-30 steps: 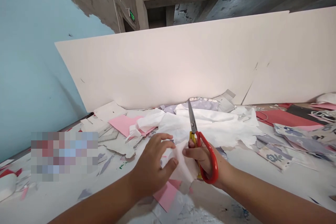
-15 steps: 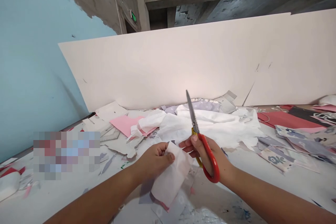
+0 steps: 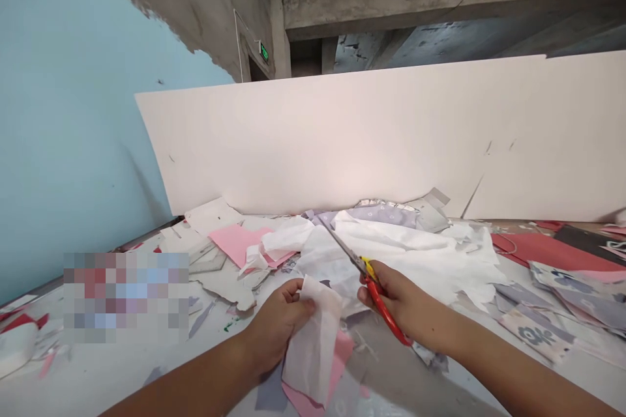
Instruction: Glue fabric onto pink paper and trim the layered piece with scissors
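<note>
My left hand point(image 3: 282, 319) pinches the top edge of a thin white sheet point(image 3: 313, 345), which hangs down over a piece of pink paper point(image 3: 337, 374). To its right, my right hand point(image 3: 401, 300) grips a pair of scissors point(image 3: 379, 303) with red and yellow handles. The blades point up and to the left, close together and apart from the held sheet. Behind the hands a larger crumpled white sheet point(image 3: 415, 254) is spread over the table. Whether the white sheet and the pink paper are joined, I cannot tell.
Pink paper point(image 3: 232, 244) and torn grey card point(image 3: 225, 290) lie to the left. Red paper point(image 3: 548, 251) and patterned scraps point(image 3: 535, 332) lie at the right. A white board point(image 3: 313, 150) stands along the back, beside a blue wall point(image 3: 63, 117). One patch at the left is blurred out.
My right hand has moved right, away from the white sheet, and the scissors have swung from nearly upright to pointing up-left. More of the pink paper shows under the held sheet.
</note>
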`<state>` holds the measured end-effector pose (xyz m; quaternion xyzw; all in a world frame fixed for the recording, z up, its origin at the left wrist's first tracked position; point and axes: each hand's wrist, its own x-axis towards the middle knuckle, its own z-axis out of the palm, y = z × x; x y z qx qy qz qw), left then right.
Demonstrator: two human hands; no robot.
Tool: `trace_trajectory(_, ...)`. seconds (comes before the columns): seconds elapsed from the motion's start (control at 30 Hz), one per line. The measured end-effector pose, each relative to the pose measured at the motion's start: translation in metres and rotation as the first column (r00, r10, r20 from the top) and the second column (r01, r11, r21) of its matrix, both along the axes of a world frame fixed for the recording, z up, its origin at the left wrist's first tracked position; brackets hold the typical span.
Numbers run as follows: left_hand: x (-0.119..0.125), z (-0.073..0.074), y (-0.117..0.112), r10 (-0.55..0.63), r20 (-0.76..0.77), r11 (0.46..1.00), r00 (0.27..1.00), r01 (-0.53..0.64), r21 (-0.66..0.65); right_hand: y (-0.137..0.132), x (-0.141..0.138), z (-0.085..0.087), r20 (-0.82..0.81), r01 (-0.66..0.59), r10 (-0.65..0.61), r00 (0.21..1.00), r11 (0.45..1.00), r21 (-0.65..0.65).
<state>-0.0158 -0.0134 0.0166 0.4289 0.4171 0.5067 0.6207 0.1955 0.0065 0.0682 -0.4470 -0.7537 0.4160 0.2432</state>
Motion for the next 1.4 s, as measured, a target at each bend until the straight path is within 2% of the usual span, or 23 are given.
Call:
trace_trajectory(0.1,-0.001,-0.005,-0.001,-0.038,0.087,0.999,0.995,0.040,-0.014,-0.007,0.001,0.005,0.109,-0.046,0.042,0.993,0.999,0.028)
trace_trajectory(0.17,0.000,-0.006,-0.002,-0.041,0.043,0.999,0.998,0.040,0.016,-0.008,0.001,0.005,0.184,-0.063,0.051,0.982,0.996,0.063)
trace_trajectory(0.3,0.001,-0.002,-0.005,0.056,-0.114,0.996,0.992,-0.048,0.070,-0.003,0.001,-0.001,0.298,-0.017,-0.038,0.954,0.984,0.180)
trace_trajectory(0.4,0.002,0.001,-0.005,0.129,-0.139,0.987,0.982,-0.114,0.110,0.003,0.002,-0.006,0.333,-0.045,-0.026,0.943,0.978,0.204)
trace_trajectory(0.5,0.001,0.002,-0.005,0.151,-0.154,0.982,0.976,-0.130,0.138,0.005,0.004,-0.008,0.379,-0.070,-0.019,0.925,0.973,0.219)
trace_trajectory(0.73,-0.001,-0.002,-0.004,0.107,-0.146,0.988,0.983,-0.089,0.129,0.003,0.006,-0.007,0.408,-0.154,0.051,0.912,0.962,0.224)
trace_trajectory(0.93,-0.001,0.000,-0.007,0.034,-0.107,0.991,0.994,-0.019,0.131,0.005,0.009,-0.003,0.440,-0.147,0.059,0.896,0.974,0.170)
trace_trajectory(1.07,-0.001,0.001,-0.008,0.027,-0.111,0.993,0.993,-0.014,0.115,0.006,0.010,0.000,0.452,-0.179,0.098,0.887,0.974,0.141)
trace_trajectory(1.2,-0.001,0.003,-0.008,0.010,-0.114,0.994,0.993,0.002,0.106,0.005,0.010,0.000,0.444,-0.173,0.093,0.891,0.975,0.143)
trace_trajectory(1.4,0.001,0.006,-0.008,-0.028,-0.035,0.998,0.999,0.030,0.060,0.003,0.007,0.001,0.443,-0.177,0.098,0.891,0.974,0.140)
